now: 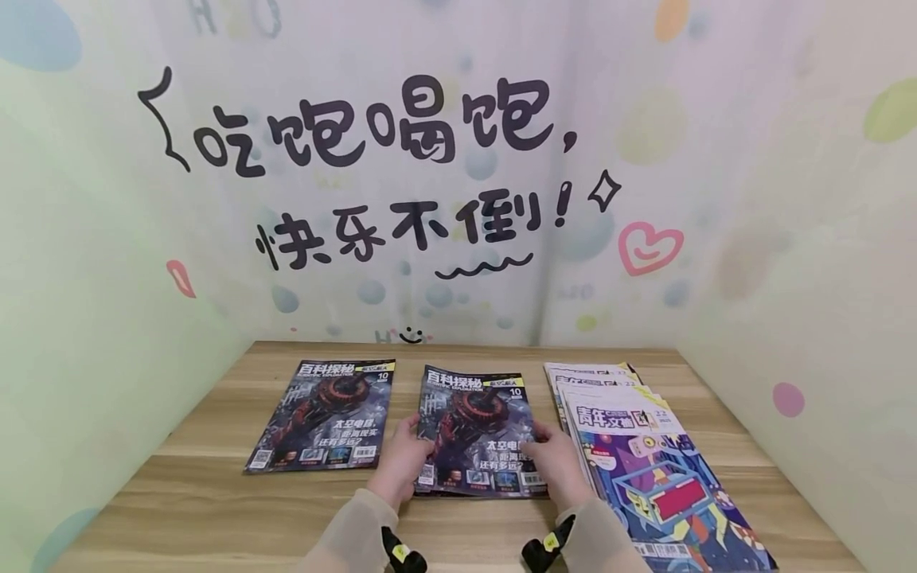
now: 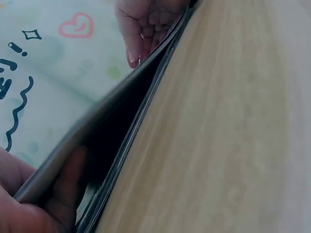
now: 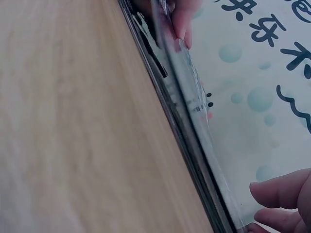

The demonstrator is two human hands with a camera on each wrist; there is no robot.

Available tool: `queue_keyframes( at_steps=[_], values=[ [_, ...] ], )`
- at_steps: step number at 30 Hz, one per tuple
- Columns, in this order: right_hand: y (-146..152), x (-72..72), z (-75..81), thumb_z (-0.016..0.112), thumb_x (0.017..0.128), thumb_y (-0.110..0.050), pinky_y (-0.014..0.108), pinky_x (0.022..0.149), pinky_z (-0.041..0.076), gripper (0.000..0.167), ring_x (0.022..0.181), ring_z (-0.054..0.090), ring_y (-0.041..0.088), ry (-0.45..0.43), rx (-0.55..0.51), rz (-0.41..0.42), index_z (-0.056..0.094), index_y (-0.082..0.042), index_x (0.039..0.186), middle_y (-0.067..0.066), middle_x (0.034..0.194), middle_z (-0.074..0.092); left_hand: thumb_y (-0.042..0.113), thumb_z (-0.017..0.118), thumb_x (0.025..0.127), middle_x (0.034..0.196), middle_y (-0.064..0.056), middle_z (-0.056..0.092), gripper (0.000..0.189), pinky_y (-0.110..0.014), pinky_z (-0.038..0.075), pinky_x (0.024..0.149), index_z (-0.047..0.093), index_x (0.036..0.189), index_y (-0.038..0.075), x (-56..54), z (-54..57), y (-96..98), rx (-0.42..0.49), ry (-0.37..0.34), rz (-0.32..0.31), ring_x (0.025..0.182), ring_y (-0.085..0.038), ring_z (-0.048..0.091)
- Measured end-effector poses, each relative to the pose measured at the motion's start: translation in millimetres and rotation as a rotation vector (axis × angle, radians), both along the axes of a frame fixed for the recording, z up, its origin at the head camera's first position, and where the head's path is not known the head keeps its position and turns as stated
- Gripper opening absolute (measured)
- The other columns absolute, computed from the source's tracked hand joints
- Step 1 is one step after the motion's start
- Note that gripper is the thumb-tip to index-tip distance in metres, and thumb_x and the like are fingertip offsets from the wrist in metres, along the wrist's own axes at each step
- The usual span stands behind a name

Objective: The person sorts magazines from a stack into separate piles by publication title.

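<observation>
In the middle of the table lies a stack of dark space-themed magazines. My left hand grips the top one by its left edge, fingers underneath and thumb above. The left wrist view shows that magazine tilted up, a dark gap between it and the copies below. At the right edge is my right hand; in the right wrist view its thumb stands off the cover, fingers loosely bent by the edge. Part of the cover is hidden by the right hand.
A matching dark magazine lies to the left on the wooden table. On the right is a slightly fanned pile of colourful magazines, close to my right hand. A printed wall stands behind the table, with side walls at left and right.
</observation>
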State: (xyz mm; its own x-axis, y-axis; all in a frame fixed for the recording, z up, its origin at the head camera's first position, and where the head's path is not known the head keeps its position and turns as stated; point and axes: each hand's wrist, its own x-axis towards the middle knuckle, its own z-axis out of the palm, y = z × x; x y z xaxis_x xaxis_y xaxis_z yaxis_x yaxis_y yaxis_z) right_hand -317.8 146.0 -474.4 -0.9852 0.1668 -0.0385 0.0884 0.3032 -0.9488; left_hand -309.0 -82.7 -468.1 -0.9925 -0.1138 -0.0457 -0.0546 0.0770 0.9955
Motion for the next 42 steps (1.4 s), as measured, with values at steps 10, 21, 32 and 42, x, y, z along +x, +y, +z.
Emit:
queue_keyframes(
  at_steps=[10, 21, 32, 42],
  values=[
    [2, -1.1, 2.6, 0.063, 0.088, -0.008, 0.054, 0.102, 0.037, 0.053, 0.118, 0.047, 0.037, -0.028, -0.061, -0.016, 0.046, 0.007, 0.136, 0.027, 0.134, 0.048, -0.003, 0.049, 0.088, 0.147, -0.034, 0.02, 0.068, -0.068, 0.026, 0.102, 0.021, 0.15, 0.0, -1.3, -5.8, -8.7, 0.212, -0.091, -0.064, 0.129, -0.049, 0.029],
    [4, 0.5, 7.8, 0.065, 0.089, -0.014, 0.055, 0.104, 0.036, 0.064, 0.123, 0.045, 0.039, -0.097, -0.123, -0.021, 0.037, 0.005, 0.144, 0.029, 0.139, 0.043, -0.004, 0.044, 0.091, 0.126, -0.025, 0.049, 0.065, -0.034, 0.055, 0.076, 0.016, 0.15, -0.001, -2.3, -8.1, -14.5, 0.385, -0.116, -0.108, 0.087, -0.02, 0.063],
    [5, 0.8, 3.4, 0.06, 0.087, -0.001, 0.051, 0.099, 0.039, 0.06, 0.115, 0.047, 0.035, -0.082, -0.114, 0.015, 0.039, 0.005, 0.143, 0.029, 0.137, 0.045, 0.0, 0.047, 0.091, 0.132, -0.033, 0.045, 0.064, -0.048, 0.05, 0.089, 0.021, 0.148, -0.004, -1.5, -1.9, -15.9, 0.129, -0.069, -0.14, 0.104, -0.036, 0.059],
    [4, 2.7, 5.5, 0.054, 0.083, 0.004, 0.045, 0.088, 0.045, 0.062, 0.106, 0.051, 0.033, -0.1, -0.098, 0.028, 0.041, 0.0, 0.143, 0.026, 0.132, 0.05, -0.007, 0.048, 0.087, 0.128, -0.032, 0.047, 0.066, -0.044, 0.05, 0.089, 0.023, 0.148, -0.007, -2.5, 2.1, -19.2, -0.035, -0.033, -0.146, 0.1, -0.03, 0.059]
  ],
)
